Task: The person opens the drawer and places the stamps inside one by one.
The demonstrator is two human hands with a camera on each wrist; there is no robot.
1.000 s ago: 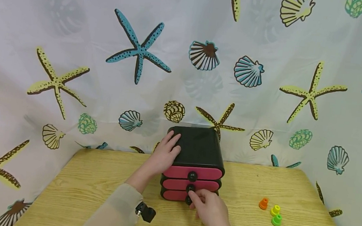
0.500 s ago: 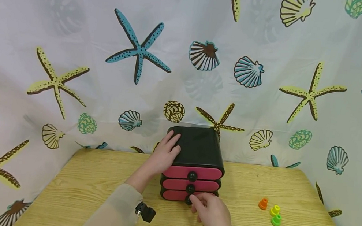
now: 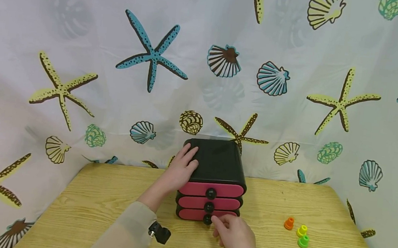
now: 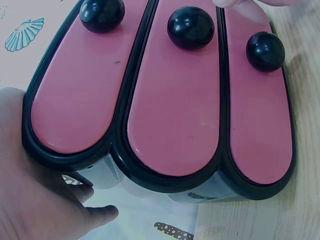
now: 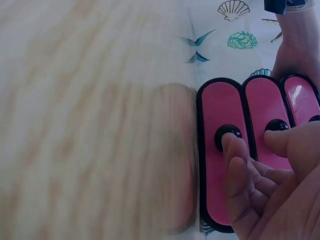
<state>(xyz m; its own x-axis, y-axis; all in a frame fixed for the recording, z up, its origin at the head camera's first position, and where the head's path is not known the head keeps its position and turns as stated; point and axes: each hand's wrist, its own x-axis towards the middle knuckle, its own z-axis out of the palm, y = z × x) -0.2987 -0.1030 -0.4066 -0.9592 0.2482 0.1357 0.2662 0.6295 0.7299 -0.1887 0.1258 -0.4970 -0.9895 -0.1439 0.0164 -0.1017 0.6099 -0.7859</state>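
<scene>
A small black drawer unit (image 3: 217,162) with three pink drawer fronts stands on the table, all fronts flush in the frame. Each front carries a round black knob. My left hand (image 3: 179,172) rests on the unit's upper left edge, fingers stretched over the top; in the left wrist view the hand (image 4: 30,185) lies along its side. Beside the bottom knob (image 3: 207,219) is my right hand (image 3: 236,235), fingers loosely bent. The left wrist view shows a gap between its fingertips and the bottom knob (image 4: 265,51). In the right wrist view, fingertips overlap that knob (image 5: 227,137).
Three small stepped plastic pieces stand on the table (image 3: 111,199) at the right: an orange one (image 3: 289,223), a yellow one (image 3: 302,231) and a green one (image 3: 303,242). A cloth (image 3: 187,98) printed with starfish and shells hangs behind and at both sides.
My right hand has moved slightly right and down, away from the knobs, uncovering the middle and bottom ones. My left hand and the drawer unit have stayed in place.
</scene>
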